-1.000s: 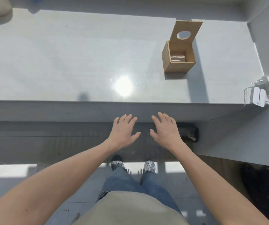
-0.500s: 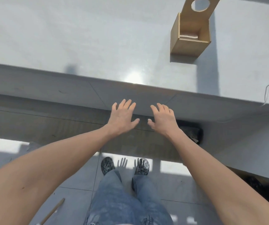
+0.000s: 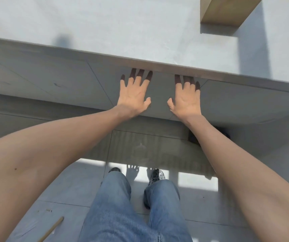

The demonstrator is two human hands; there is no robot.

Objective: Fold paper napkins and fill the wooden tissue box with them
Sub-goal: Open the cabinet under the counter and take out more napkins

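Note:
Only the lower part of the wooden tissue box (image 3: 225, 13) shows, at the top right, standing on the grey counter (image 3: 105, 28). My left hand (image 3: 134, 94) and my right hand (image 3: 186, 96) are stretched out side by side in front of the counter's front edge, palms down, fingers spread, holding nothing. Their fingertips lie in the shadow under the counter's lip. No napkins are in view. Both hands are well short of the box and lower than the counter top.
Below the counter runs a grey front panel (image 3: 52, 79). My legs in jeans and my shoes (image 3: 155, 177) stand on the tiled floor. A wooden stick (image 3: 52, 227) lies on the floor at the lower left. A dark object (image 3: 194, 137) sits under the counter behind my right forearm.
My view has tilted down, so the box has slid almost out of the top of the frame. Both hands have reached forward until their fingertips are under the counter's edge.

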